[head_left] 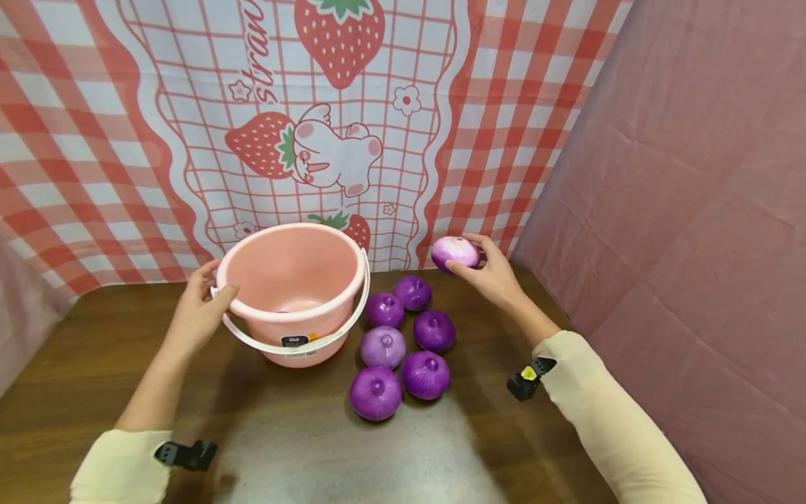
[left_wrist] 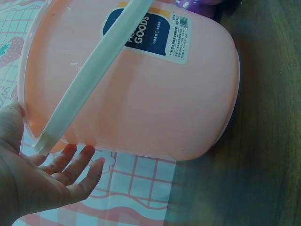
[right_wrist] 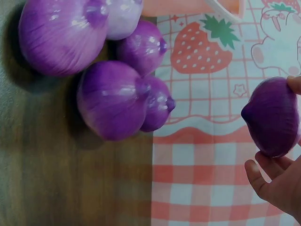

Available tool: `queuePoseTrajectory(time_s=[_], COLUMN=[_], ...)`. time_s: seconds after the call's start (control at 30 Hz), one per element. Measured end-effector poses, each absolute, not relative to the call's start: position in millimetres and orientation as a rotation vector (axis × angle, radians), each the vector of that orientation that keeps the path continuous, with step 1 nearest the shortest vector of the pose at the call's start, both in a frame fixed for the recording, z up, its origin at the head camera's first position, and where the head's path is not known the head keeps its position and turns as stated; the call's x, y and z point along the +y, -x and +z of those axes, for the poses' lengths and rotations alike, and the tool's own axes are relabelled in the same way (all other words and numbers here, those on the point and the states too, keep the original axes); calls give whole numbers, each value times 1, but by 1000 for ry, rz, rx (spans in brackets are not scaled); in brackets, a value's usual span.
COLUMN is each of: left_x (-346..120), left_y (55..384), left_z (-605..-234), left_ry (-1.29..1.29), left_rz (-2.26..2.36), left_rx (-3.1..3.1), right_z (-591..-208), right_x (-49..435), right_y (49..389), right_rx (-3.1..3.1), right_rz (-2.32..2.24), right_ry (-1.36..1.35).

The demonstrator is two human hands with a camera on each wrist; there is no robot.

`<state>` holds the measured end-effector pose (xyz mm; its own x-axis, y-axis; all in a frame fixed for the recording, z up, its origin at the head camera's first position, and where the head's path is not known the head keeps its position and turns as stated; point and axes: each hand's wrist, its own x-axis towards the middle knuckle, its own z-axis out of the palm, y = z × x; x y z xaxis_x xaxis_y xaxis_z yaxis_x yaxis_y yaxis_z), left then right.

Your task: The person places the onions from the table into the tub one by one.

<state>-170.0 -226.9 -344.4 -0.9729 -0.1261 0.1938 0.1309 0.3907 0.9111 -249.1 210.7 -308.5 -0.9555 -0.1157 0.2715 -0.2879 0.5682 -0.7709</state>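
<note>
A pink bucket [head_left: 302, 325] with a white handle [head_left: 368, 280] stands on the table, tilted slightly in the head view. My left hand [head_left: 200, 308] grips its left rim, thumb over the edge and fingers outside, as the left wrist view shows too [left_wrist: 51, 174]. A sliver of purple [head_left: 285, 311] shows inside; the rest of the bottom is hidden. Raised above the table at the right, a purple onion [head_left: 455, 252] is pinched between thumb and fingers of my right hand [head_left: 494, 274]. Several purple onions [head_left: 376, 393] sit between the bucket and that hand.
The wooden table [head_left: 290, 434] runs up to a red-and-white strawberry cloth [head_left: 504, 140] hanging behind it. Pink fabric [head_left: 680, 210] hangs along the right side. Black cameras are strapped at both wrists [head_left: 529, 378].
</note>
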Motion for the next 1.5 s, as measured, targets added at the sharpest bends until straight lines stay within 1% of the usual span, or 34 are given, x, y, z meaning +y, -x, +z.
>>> queuePoseTrajectory(time_s=[0.77, 1.5], left_x=[-224, -227], left_y=[167, 171], left_z=[-343, -345], left_ry=[12, 4], left_rz=[-1610, -1624], left_rx=[-2411, -2419], right_z=[-284, -274], right_x=[181, 144], right_y=[246, 249], right_rx=[-2586, -2562], right_rz=[1353, 1380], right_ry=[-430, -562])
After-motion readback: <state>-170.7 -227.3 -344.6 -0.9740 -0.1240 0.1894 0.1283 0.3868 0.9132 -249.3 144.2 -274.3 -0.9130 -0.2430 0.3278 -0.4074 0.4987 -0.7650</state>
